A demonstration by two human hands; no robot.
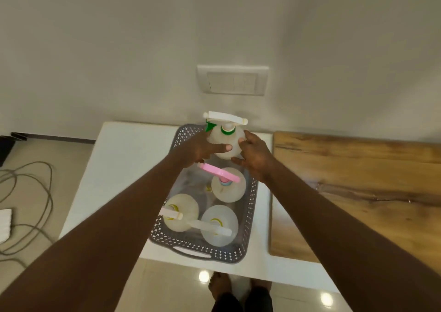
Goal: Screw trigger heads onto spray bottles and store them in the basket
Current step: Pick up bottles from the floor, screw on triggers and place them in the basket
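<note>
A grey perforated basket [250, 218] stands on a white table [114, 168]. Both hands hold a translucent spray bottle [226, 144] with a white and green trigger head [224, 118] over the basket's far end. My left hand [202, 148] grips its left side, thumb across the front. My right hand [254, 156] curls round its right side. Inside the basket stand three more bottles: one with a pink trigger head [218, 172], and two with white heads, one at the near left [170, 212] and one at the near right [210, 225].
A wooden board [358, 192] lies to the right of the basket, against the wall. A switch plate [232, 80] is on the wall behind. Cables [31, 192] lie on the floor at left. My feet [238, 292] show below the table's near edge.
</note>
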